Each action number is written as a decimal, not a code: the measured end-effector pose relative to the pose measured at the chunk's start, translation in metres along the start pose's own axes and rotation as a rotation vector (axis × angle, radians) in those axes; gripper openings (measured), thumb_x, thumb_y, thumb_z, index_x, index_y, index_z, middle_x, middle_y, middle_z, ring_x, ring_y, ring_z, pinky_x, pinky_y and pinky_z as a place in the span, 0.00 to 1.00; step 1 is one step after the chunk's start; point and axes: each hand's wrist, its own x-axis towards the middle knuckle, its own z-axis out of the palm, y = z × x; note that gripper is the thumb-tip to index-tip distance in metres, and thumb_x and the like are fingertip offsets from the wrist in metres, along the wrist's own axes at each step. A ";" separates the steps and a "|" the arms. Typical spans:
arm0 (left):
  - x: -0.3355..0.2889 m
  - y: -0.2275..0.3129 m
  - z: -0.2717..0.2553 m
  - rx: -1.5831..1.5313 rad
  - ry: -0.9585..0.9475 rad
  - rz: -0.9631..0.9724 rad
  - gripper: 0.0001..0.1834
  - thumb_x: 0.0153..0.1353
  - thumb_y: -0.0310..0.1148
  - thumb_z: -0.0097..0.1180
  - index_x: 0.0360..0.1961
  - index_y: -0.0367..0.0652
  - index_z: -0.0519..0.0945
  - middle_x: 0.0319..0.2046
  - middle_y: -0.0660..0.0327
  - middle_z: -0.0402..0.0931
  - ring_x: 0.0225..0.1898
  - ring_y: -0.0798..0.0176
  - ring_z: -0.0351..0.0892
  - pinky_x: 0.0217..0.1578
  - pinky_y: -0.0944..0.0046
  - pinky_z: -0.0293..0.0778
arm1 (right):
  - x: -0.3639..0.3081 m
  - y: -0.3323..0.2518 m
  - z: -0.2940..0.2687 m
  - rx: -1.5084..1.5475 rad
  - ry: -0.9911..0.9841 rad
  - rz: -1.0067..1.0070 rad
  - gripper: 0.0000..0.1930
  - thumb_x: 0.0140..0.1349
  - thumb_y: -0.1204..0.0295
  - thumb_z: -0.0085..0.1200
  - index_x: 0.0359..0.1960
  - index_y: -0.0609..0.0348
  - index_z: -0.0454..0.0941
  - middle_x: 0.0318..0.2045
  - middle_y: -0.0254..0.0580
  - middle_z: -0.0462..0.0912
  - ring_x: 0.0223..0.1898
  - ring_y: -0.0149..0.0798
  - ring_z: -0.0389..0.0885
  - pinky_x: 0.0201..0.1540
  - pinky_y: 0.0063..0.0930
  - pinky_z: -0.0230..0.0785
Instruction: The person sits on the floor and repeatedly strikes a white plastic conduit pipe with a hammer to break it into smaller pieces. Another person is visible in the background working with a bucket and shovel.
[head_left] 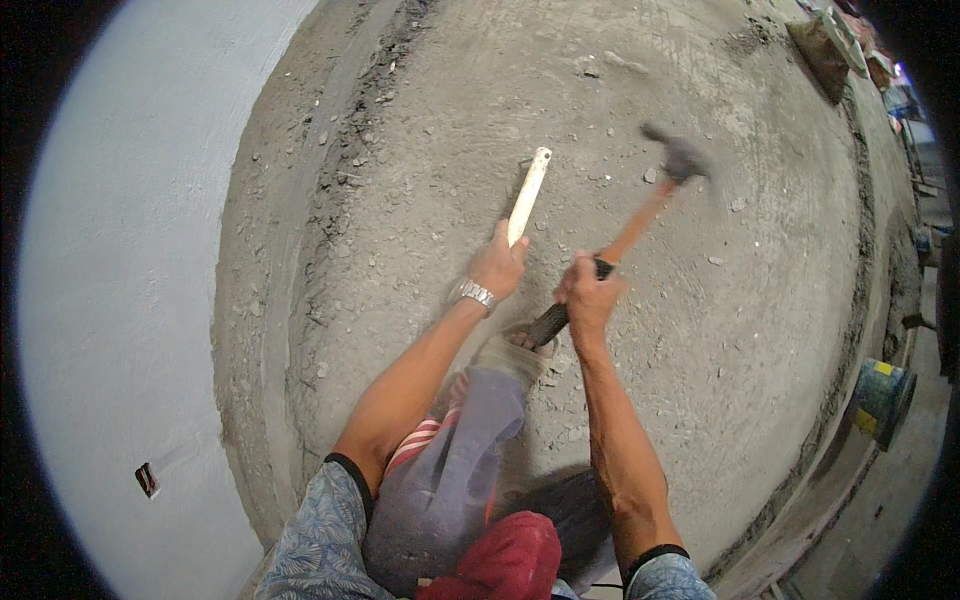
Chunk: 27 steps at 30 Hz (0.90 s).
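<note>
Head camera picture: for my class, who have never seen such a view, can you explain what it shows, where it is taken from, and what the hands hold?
It is taken from a wide fisheye camera on a person's head, looking down, so straight edges bend. The forearms coming in from below are the wearer's own. The left hand, with a wristwatch, grips a pale chisel with its tip on the rough concrete surface. The right hand grips a hammer, its head blurred. Small rubble lies scattered about. A pale wall stands at the left, a bucket at the right.

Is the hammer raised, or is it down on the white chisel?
Raised. The hammer, gripped by the right hand, has its blurred head apart from the white chisel that the left hand holds against the concrete.
</note>
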 end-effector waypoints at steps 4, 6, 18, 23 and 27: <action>-0.001 -0.011 -0.006 0.001 0.071 -0.048 0.22 0.64 0.46 0.45 0.52 0.42 0.64 0.32 0.36 0.77 0.35 0.31 0.76 0.35 0.39 0.70 | 0.030 0.019 -0.013 -0.494 -0.344 0.294 0.10 0.59 0.70 0.54 0.24 0.56 0.67 0.14 0.31 0.68 0.11 0.27 0.66 0.13 0.25 0.60; 0.002 -0.014 -0.008 -0.010 0.075 -0.070 0.22 0.64 0.47 0.46 0.52 0.43 0.64 0.32 0.36 0.77 0.36 0.32 0.76 0.35 0.40 0.70 | 0.026 0.014 -0.019 -0.513 -0.307 0.267 0.10 0.58 0.70 0.55 0.24 0.56 0.67 0.14 0.30 0.69 0.11 0.27 0.66 0.13 0.24 0.60; 0.002 -0.014 -0.008 -0.190 -0.013 0.014 0.22 0.63 0.45 0.47 0.50 0.40 0.67 0.37 0.40 0.76 0.39 0.37 0.76 0.39 0.46 0.70 | -0.003 -0.008 0.017 -0.100 -0.072 0.051 0.09 0.58 0.71 0.54 0.25 0.61 0.70 0.13 0.31 0.70 0.12 0.26 0.68 0.13 0.23 0.61; -0.002 -0.018 -0.015 -0.116 0.011 0.003 0.22 0.64 0.45 0.47 0.50 0.38 0.67 0.35 0.40 0.76 0.38 0.36 0.76 0.38 0.45 0.70 | 0.011 -0.015 -0.003 -0.294 -0.216 0.272 0.10 0.58 0.70 0.53 0.22 0.56 0.67 0.13 0.29 0.68 0.10 0.26 0.65 0.13 0.24 0.60; -0.004 -0.013 -0.010 -0.141 0.056 0.026 0.21 0.63 0.44 0.47 0.50 0.39 0.66 0.35 0.39 0.76 0.37 0.34 0.76 0.37 0.43 0.70 | 0.001 -0.008 -0.005 -0.145 -0.160 0.193 0.09 0.58 0.70 0.53 0.25 0.57 0.67 0.13 0.29 0.68 0.11 0.26 0.65 0.13 0.23 0.59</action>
